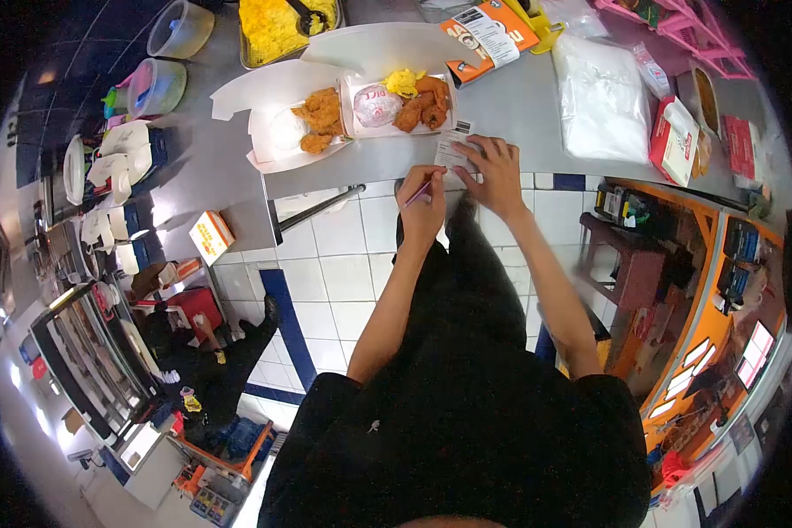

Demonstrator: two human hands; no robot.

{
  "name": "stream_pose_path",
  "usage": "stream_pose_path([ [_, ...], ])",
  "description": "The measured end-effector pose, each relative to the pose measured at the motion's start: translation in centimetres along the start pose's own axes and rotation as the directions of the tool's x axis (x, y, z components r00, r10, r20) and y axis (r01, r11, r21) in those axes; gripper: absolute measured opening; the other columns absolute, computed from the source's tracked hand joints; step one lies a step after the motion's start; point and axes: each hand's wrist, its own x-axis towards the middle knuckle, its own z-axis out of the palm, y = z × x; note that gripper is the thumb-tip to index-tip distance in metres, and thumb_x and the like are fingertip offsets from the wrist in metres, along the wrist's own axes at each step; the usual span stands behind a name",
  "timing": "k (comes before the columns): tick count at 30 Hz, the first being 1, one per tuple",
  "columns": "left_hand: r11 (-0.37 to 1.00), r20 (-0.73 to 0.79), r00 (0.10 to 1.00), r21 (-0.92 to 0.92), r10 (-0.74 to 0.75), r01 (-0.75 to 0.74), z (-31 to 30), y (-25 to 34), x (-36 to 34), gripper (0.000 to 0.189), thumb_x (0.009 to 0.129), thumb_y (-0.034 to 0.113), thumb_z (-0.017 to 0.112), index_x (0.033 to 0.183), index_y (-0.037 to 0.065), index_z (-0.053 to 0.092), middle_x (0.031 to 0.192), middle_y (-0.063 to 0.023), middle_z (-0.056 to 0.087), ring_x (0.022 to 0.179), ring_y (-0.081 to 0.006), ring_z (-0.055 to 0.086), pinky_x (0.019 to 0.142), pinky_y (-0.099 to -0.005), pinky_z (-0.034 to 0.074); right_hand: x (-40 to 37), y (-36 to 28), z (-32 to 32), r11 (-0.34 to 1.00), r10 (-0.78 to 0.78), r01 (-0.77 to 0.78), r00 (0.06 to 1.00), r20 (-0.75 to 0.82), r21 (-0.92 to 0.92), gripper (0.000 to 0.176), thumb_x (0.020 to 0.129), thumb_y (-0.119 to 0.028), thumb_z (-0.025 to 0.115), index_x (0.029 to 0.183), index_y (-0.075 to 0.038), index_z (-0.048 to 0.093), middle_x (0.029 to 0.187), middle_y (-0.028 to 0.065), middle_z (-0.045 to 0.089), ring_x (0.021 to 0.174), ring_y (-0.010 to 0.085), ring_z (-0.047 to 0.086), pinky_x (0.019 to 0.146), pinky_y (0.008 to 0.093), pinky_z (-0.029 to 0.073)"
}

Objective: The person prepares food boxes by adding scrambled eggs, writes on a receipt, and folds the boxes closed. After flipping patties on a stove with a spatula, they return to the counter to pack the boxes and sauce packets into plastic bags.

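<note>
1. One pen (417,194) sits in the left hand (423,204), whose fingers are curled closed around it beside the paper slip.
2. The paper slip (450,157) lies at the near edge of the counter (537,141), below the right-hand open box (396,51).
3. The right hand (495,169) is partly open, fingers spread, fingertips on the slip.
4. That box contains fried chicken (420,113), yellow food (404,83) and a wrapped packet marked "RICE" (376,106).
5. Clear plastic bags (600,97) lie farther right.

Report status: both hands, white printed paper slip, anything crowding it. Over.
Left hand gripping slim purple pen. Right hand on white printed paper slip, fingers spread, partly covering it. Open white cardboard food box close beside slip.
</note>
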Motion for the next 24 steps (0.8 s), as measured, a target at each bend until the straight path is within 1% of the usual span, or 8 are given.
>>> stream_pose_path([
  [4,0.995,-0.03,0.997,-0.077,-0.073,0.07,1.3,-0.3,0.8,0.007,0.09,0.003,0.06,0.095,0.0,0.063,0.076,-0.0053,0.061,0.071,-0.0113,0.058,0.067,-0.0242,0.046,-0.2,-0.1,0.0,0.998,0.061,-0.061,0.998,0.005,-0.017,0.044,0.082,-0.036,0.071,0.124,-0.024,0.064,0.122,0.0014,0.056,0.113,0.023,0.048,0.095,0.0461,0.033],
  [9,0.984,-0.054,0.995,0.158,0.085,-0.076,2.3,-2.3,1.4,0.006,0.084,0.002,0.064,0.088,0.0,0.06,0.077,-0.0099,0.062,0.073,-0.0171,0.063,0.068,-0.0278,0.049,-0.3,0.0,0.2,0.995,0.1,-0.101,0.995,-0.032,-0.027,0.045,0.08,-0.036,0.074,0.122,-0.025,0.065,0.122,0.0011,0.055,0.113,0.0228,0.048,0.094,0.0461,0.032],
  [13,0.974,-0.016,0.994,0.204,0.107,-0.102,2.8,-1.3,1.7,0.006,0.083,0.001,0.064,0.087,0.0,0.059,0.078,-0.0108,0.061,0.073,-0.0202,0.062,0.069,-0.0298,0.049,-0.4,0.3,0.1,0.995,0.089,-0.09,0.996,-0.025,-0.036,0.049,0.076,-0.03,0.077,0.122,-0.025,0.064,0.122,0.0008,0.055,0.114,0.0223,0.047,0.093,0.0441,0.033],
  [15,0.969,-0.088,0.983,0.207,0.159,-0.138,3.0,-1.4,1.9,0.007,0.083,0.001,0.064,0.087,0.001,0.059,0.08,-0.011,0.06,0.073,-0.0216,0.061,0.069,-0.031,0.049,-0.3,0.0,0.0,0.995,0.09,-0.091,0.996,-0.03,-0.044,0.052,0.073,-0.026,0.078,0.123,-0.025,0.063,0.121,0.0004,0.055,0.114,0.022,0.048,0.093,0.0419,0.033],
  [18,0.98,-0.143,0.981,0.169,0.13,-0.106,2.9,-1.5,1.9,0.008,0.083,0.001,0.064,0.088,0.002,0.059,0.08,-0.0108,0.06,0.073,-0.0221,0.06,0.069,-0.0315,0.049,-0.2,0.0,-0.2,0.993,0.107,-0.107,0.994,-0.015,-0.045,0.053,0.073,-0.027,0.078,0.124,-0.025,0.063,0.121,0.0005,0.055,0.114,0.0223,0.047,0.093,0.042,0.033],
  [19,0.98,-0.143,0.981,0.17,0.132,-0.107,3.0,-1.3,1.8,0.008,0.083,0.001,0.064,0.088,0.002,0.059,0.08,-0.0108,0.06,0.073,-0.0221,0.06,0.069,-0.0315,0.049,-0.3,0.0,-0.3,0.994,0.102,-0.103,0.995,-0.009,-0.049,0.053,0.074,-0.028,0.077,0.124,-0.025,0.063,0.121,0.0007,0.055,0.114,0.0224,0.047,0.093,0.0421,0.033],
  [21,0.945,-0.01,0.984,0.28,0.178,-0.168,3.4,-0.8,1.2,0.008,0.083,-0.001,0.064,0.088,0.001,0.058,0.079,-0.0103,0.06,0.073,-0.0219,0.06,0.068,-0.0309,0.048,-0.3,-0.1,-0.1,0.994,0.096,-0.096,0.995,0.001,-0.046,0.053,0.074,-0.03,0.077,0.124,-0.025,0.063,0.121,0.0008,0.055,0.114,0.0226,0.047,0.093,0.0422,0.033],
  [24,0.983,-0.144,0.985,0.169,0.098,-0.073,3.1,-1.9,1.7,0.009,0.082,-0.003,0.064,0.087,0.001,0.056,0.077,-0.0106,0.059,0.071,-0.0223,0.059,0.067,-0.0312,0.048,-0.3,0.0,0.1,0.993,0.087,-0.09,0.995,-0.043,-0.07,0.053,0.074,-0.032,0.077,0.124,-0.025,0.063,0.121,0.0012,0.055,0.114,0.0227,0.047,0.093,0.0425,0.033],
])
